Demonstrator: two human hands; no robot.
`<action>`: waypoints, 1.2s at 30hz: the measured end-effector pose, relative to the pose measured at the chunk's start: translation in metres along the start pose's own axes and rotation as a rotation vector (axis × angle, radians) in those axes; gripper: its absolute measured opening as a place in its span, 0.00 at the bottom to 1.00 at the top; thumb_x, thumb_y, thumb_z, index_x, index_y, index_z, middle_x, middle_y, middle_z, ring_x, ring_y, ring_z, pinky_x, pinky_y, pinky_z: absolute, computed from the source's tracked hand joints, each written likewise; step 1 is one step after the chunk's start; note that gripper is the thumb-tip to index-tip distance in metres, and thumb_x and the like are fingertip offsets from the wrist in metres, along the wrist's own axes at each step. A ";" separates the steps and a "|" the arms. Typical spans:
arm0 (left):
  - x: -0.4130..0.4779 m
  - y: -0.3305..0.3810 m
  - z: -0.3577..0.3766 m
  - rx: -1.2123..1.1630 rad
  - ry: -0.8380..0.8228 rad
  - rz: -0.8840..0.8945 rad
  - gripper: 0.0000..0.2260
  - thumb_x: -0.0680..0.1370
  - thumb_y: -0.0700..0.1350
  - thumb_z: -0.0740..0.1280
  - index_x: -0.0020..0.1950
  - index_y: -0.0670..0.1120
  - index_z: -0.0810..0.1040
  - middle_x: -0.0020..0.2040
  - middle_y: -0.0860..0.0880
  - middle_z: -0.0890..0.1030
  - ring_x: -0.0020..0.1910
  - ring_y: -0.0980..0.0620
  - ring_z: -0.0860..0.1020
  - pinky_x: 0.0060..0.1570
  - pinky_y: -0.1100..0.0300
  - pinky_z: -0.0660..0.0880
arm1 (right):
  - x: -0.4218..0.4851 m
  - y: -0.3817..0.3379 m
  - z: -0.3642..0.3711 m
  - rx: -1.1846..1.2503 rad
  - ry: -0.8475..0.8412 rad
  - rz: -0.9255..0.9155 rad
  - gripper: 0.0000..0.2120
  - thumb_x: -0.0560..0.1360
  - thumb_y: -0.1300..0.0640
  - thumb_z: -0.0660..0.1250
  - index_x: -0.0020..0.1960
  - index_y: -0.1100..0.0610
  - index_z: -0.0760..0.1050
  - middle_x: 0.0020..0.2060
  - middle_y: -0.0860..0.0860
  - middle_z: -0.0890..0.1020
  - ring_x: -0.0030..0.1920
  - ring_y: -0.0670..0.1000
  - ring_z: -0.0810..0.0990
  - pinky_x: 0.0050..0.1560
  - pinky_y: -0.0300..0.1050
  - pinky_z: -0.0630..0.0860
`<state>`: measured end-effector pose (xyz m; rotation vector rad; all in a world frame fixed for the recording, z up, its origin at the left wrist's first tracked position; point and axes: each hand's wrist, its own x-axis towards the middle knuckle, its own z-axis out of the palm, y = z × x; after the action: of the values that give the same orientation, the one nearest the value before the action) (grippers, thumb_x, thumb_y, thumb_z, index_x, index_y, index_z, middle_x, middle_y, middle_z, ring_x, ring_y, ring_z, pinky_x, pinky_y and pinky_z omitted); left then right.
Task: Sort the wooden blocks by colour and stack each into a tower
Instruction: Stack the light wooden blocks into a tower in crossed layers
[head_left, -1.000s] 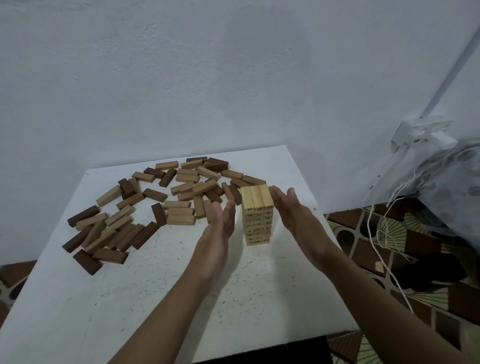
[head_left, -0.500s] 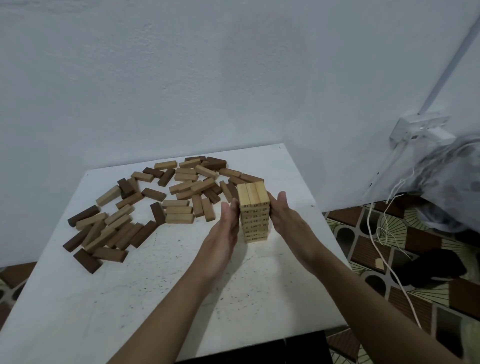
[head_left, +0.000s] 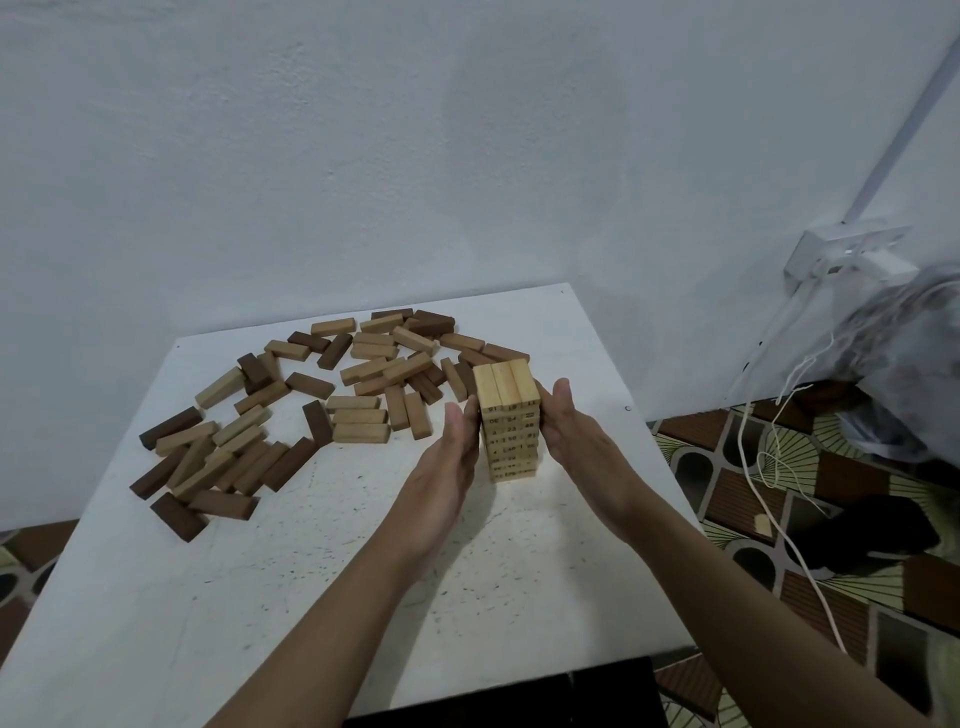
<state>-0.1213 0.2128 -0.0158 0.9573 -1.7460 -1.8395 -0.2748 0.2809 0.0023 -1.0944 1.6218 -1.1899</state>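
Observation:
A tower of pale yellow wooden blocks (head_left: 507, 415) stands upright on the white table (head_left: 260, 597), right of centre, with numbers printed on its near face. My left hand (head_left: 447, 467) presses its flat palm against the tower's left side. My right hand (head_left: 582, 441) presses flat against the right side, fingers straight. Loose blocks lie scattered behind and to the left: tan blocks (head_left: 361, 418) and dark brown blocks (head_left: 170, 427) are mixed together in one spread.
The table's far edge meets a pale wall (head_left: 467, 156). Off the right edge, patterned floor tiles (head_left: 753, 493), white cords (head_left: 779, 467) and a wall socket (head_left: 852, 254) show. A dark object (head_left: 519, 696) sits at the table's near edge.
Both hands, apart from the tower a second ago, have closed in from either side and now press flat against it.

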 end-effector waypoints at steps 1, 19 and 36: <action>0.000 0.000 0.000 -0.002 0.006 -0.006 0.33 0.76 0.73 0.45 0.80 0.65 0.56 0.66 0.74 0.65 0.66 0.76 0.64 0.72 0.64 0.57 | 0.000 0.000 0.000 -0.008 0.005 -0.003 0.19 0.82 0.38 0.39 0.61 0.26 0.65 0.66 0.38 0.71 0.67 0.41 0.66 0.72 0.48 0.61; 0.007 -0.024 0.010 -0.156 0.002 -0.082 0.44 0.72 0.80 0.51 0.82 0.57 0.57 0.79 0.58 0.66 0.76 0.62 0.64 0.80 0.53 0.55 | -0.003 0.023 0.009 0.061 -0.040 0.154 0.17 0.83 0.40 0.36 0.53 0.29 0.63 0.52 0.33 0.71 0.61 0.41 0.66 0.69 0.42 0.59; 0.005 -0.027 0.013 -0.097 -0.052 -0.064 0.22 0.74 0.77 0.49 0.57 0.76 0.78 0.63 0.71 0.77 0.72 0.68 0.67 0.77 0.58 0.57 | -0.009 0.026 0.013 0.069 -0.055 0.102 0.16 0.82 0.39 0.36 0.60 0.27 0.60 0.61 0.37 0.70 0.53 0.25 0.68 0.57 0.23 0.61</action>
<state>-0.1296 0.2211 -0.0439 0.9454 -1.6568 -1.9870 -0.2641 0.2906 -0.0249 -0.9808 1.5648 -1.1306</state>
